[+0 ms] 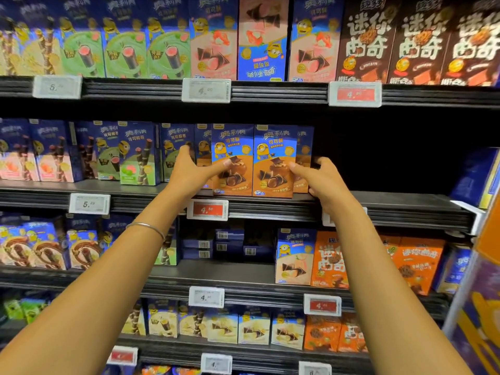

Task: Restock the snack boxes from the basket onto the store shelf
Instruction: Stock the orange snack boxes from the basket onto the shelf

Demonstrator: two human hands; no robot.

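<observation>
A bracelet [146, 227] sits on the left wrist, nearest the camera. The left hand [193, 171] and right hand [323, 180] clamp two snack boxes [253, 161] between them as one pair. The left fingers [186, 150] wrap the outer left edge with the thumb across the front. The right fingers [323, 161] curl round the outer right edge with the thumb on the front. The pair stands upright at the front lip of the shelf [392, 205], just above the red price label [207, 210]. Matching boxes [303, 155] stand just behind the fingers. Right of the right fingers, the shelf shows only dark depth. The basket is out of view, so remaining stock cannot be determined. Judgement: restocking is partly complete, and this pair needs seating and release.
</observation>
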